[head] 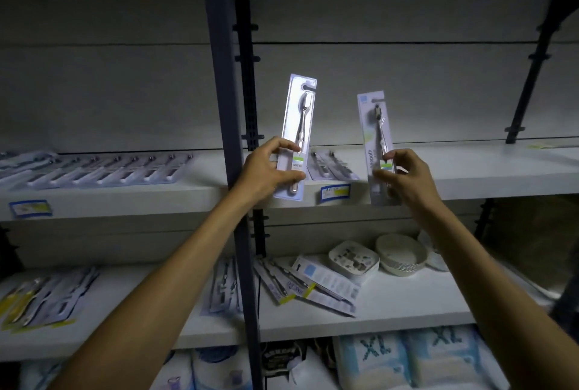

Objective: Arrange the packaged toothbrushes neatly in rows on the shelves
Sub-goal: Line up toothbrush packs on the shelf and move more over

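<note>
Forearms: your two bare arms reach up from the bottom edge, nearest the lens, and converge on the middle shelf.
Left hand: your left hand point(272, 167) pinches the lower end of a toothbrush pack point(297, 135) between thumb and curled fingers, holding it upright so its clear front faces you, probably to check it before laying it down.
Right hand: your right hand point(407, 176) pinches a second pack point(377, 148) the same way, low on the card, tilted slightly left at the top.
Packs: both are long, flat, stiff cards under glossy clear blisters, each with a hang slot at the top and a slim brush inside; the gloss catches the light.
Between your hands: a short row of packs point(332, 165) lies flat on the middle shelf point(470, 170), a smooth white board with a blue price tag point(334, 192) on its lip.
Left of your left hand: beyond the dark metal upright point(225, 92), a longer row point(103, 168) lies side by side, already tidy.
Below your hands: a loose pile of packs point(310, 286) overlaps at odd angles, beside a square dish point(354, 259) and a round ribbed basket point(401, 253); this pile looks like the work left.
</note>
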`<state>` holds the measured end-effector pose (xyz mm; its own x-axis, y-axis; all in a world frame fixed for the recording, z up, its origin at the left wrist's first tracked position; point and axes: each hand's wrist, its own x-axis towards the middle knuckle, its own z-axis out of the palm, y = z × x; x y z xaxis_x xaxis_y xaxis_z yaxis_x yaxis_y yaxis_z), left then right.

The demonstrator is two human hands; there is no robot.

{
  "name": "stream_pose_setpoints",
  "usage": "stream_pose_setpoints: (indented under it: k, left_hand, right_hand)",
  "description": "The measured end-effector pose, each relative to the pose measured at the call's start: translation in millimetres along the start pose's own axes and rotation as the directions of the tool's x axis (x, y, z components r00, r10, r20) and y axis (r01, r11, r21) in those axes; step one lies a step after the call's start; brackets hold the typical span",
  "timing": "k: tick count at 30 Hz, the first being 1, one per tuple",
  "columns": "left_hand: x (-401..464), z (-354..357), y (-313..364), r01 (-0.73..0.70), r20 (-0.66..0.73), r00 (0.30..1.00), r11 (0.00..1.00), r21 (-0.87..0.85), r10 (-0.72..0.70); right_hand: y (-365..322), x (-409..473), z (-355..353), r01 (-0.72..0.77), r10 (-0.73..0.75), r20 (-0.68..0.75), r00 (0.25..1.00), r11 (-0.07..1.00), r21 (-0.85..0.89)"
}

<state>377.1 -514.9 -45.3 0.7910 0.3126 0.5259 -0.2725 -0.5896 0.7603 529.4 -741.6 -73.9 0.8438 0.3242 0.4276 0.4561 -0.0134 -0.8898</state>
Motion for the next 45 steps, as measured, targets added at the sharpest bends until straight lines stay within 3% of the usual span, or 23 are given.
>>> stream_pose_setpoints:
  k: [13, 24, 35, 42, 45]
  left_hand:
    - [71.4, 27.7, -36.3, -0.021, -0.017, 1.0, 1.0, -0.009, 0.021]
    - [107.7, 97.0, -29.1, 0.014, -0.097, 0.995, 0.996, 0.084, -0.006]
    - [137.7, 175.0, -20.7, 0.293, -0.142, 0.951, 0.946, 0.137, -0.274]
    - [154.4, 197.0, -18.0, 0.348, -0.054, 0.936, 0.896, 0.275, -0.347]
    - [152.1, 200.1, -16.1, 0.436, -0.014, 0.897, 0.883, 0.171, -0.441]
  right_hand:
    - [13.4, 69.0, -2.4, 0.01, -0.009, 0.03, 1.0, 0.999, -0.038]
    - [38.9, 110.6, -53.1, 0.031, -0.034, 0.103, 0.994, 0.999, 0.028]
    - [67.0, 149.5, -111.4, 0.005, -0.031, 0.181, 0.983, 0.99, 0.144]
    - [75.5, 166.4, -114.5, 0.001, -0.035, 0.192, 0.981, 0.985, 0.173]
    - [77.3, 171.9, -113.5, 0.0, -0.035, 0.18, 0.983, 0.982, 0.19]
